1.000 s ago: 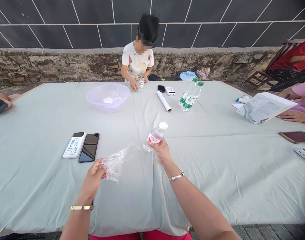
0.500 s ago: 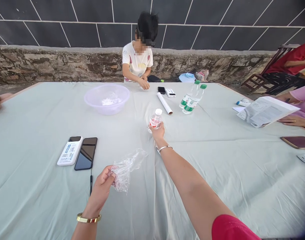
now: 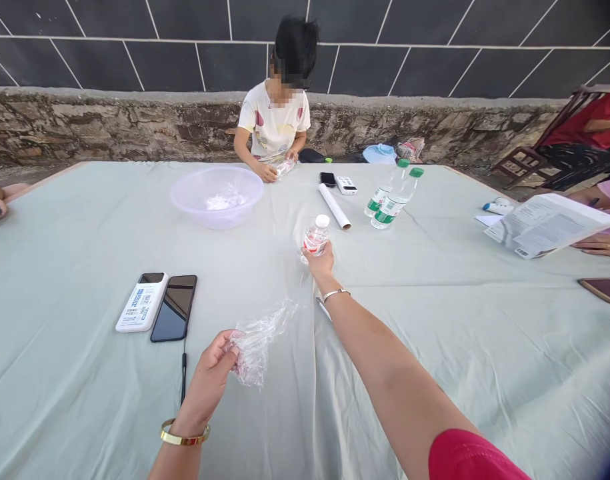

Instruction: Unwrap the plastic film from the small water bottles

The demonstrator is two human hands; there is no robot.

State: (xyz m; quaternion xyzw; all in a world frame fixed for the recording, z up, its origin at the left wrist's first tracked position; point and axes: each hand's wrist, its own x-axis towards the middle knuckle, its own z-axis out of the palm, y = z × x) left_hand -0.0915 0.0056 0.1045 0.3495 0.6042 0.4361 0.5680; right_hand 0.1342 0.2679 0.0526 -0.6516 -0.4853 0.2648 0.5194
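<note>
My left hand pinches a crumpled piece of clear plastic film, held over the near part of the table. Stretched forward, my right hand is wrapped around a small clear bottle with a white cap and a red-and-white label. That bottle is upright; whether its base touches the cloth I cannot tell. A thin pen-like object lies under my right wrist, partly covered by it. Left of my left hand, a dark phone with a strap lies beside a white power bank.
A translucent purple basin holds clear plastic. Across the table, a person handles another small bottle. A white roll and two green-capped bottles are beyond my right hand. At right, someone holds papers.
The person opposite now has a bottle tilted low over the table edge, where only their hands showed clearly before. My hands keep their holds; the view has shifted slightly.
</note>
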